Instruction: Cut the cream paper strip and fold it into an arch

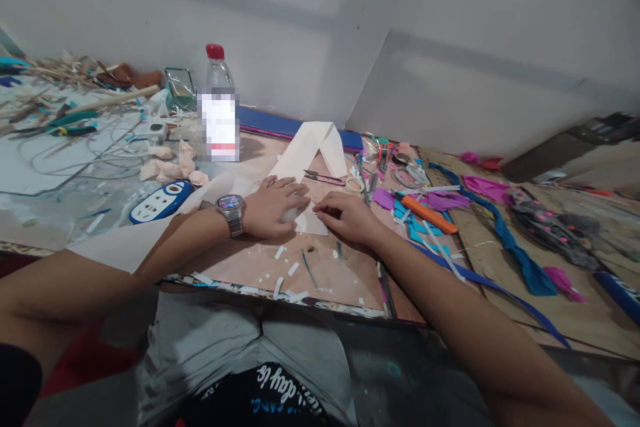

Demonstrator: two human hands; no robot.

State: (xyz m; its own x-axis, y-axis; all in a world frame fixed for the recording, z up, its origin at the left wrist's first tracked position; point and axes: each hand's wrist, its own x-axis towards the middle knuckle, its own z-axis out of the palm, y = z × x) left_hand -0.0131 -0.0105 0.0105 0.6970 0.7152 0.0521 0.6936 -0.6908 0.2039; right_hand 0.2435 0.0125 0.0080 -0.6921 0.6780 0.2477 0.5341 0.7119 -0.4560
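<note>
A long white strip (300, 150), paper or cloth I cannot tell which, runs across the work board and folds over at its far end. My left hand (273, 207), with a watch on the wrist, lies flat on the strip with its fingers spread. Beside it, my right hand (350, 217) has its fingers curled, with thumb and forefinger pinched at the edge of the strip's near end. Purple-handled thread snips (325, 178) lie just beyond the hands, next to a small roll of tape (355, 185). The strip's other part (125, 247) passes under my left forearm.
A red-capped bottle (220, 73) stands behind a lit phone (219, 125). A power strip (163, 201) lies at left, near pliers (70, 125). An orange cutter (429, 213), blue ribbon (515, 247) and coloured scraps are at right. Small white offcuts (279, 287) litter the front edge.
</note>
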